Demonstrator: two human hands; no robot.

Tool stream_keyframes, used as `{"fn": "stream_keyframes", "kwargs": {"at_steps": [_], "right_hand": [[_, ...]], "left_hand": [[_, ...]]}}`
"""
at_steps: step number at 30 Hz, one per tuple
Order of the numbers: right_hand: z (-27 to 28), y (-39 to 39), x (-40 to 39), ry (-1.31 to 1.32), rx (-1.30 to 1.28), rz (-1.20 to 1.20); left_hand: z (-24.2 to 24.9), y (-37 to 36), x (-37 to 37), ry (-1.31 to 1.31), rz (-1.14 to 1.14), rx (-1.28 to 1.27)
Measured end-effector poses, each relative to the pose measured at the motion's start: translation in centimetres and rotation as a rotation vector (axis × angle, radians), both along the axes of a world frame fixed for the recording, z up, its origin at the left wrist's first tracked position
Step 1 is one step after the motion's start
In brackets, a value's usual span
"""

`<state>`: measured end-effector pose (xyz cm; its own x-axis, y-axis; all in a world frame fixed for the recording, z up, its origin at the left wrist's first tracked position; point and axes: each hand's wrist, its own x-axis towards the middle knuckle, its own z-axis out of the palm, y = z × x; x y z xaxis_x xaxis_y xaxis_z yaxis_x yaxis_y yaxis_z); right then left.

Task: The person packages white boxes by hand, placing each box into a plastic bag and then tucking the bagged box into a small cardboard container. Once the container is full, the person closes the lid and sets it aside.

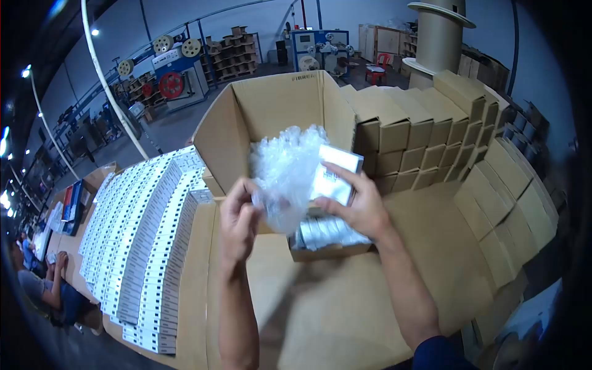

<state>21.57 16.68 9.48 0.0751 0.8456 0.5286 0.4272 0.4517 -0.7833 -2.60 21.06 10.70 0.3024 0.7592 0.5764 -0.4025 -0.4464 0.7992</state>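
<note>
Rows of white boxes (pixel 145 246) fill the left of the frame on the cardboard-covered table (pixel 333 308). At centre, the left hand (pixel 239 225) pinches a bubble-wrap sheet (pixel 285 172) with closed fingers. Just right, the right hand (pixel 361 206) grips a small white box (pixel 336 176) against the wrap, above a low open carton (pixel 330 237). Stacked brown cartons (pixel 431 132) rise at upper right.

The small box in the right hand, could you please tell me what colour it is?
White with a silvery-grey face, the small box shows best in the head view.
</note>
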Motion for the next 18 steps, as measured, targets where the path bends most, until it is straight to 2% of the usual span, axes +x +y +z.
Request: {"fn": "stream_keyframes", "kwargs": {"at_steps": [1, 3, 5, 6, 8, 11, 12, 15, 18], "right_hand": [[-1.3, -2.2, -1.0, 0.213, -0.013, 0.098], [-4.9, -6.6, -1.5, 0.172, -0.126, 0.081], [-6.6, -11.6, -2.1, 0.167, -0.259, 0.102], [-8.5, -13.7, -2.7, 0.327, -0.257, 0.123], [-10.9, -17.3, -3.8, 0.376, -0.178, 0.008], [-12.8, -22.0, -4.6, 0.387, -0.154, -0.105], [-13.3, -23.4, -4.7, 0.368, -0.167, -0.15], [-14.7, -26.4, -4.5, 0.233, -0.133, -0.246], [-13.4, -28.3, -4.2, 0.042, -0.116, -0.265]], "left_hand": [[-1.1, -2.3, -0.3, -0.017, -0.043, -0.03], [-2.9, -7.0, -0.4, -0.071, -0.12, -0.169], [-5.4, -10.3, -0.5, -0.1, -0.046, -0.25], [-7.0, -11.4, -0.8, -0.202, -0.084, -0.317], [-10.1, -13.2, -1.6, -0.404, -0.156, -0.446], [-8.7, -18.6, 0.5, -0.335, 0.224, -0.562], [-9.7, -19.6, 0.4, -0.319, 0.235, -0.423], [-10.5, -22.7, 0.1, 0.367, 0.647, 0.2], [-8.1, -24.5, 0.9, 0.692, 0.552, 0.362]]}}
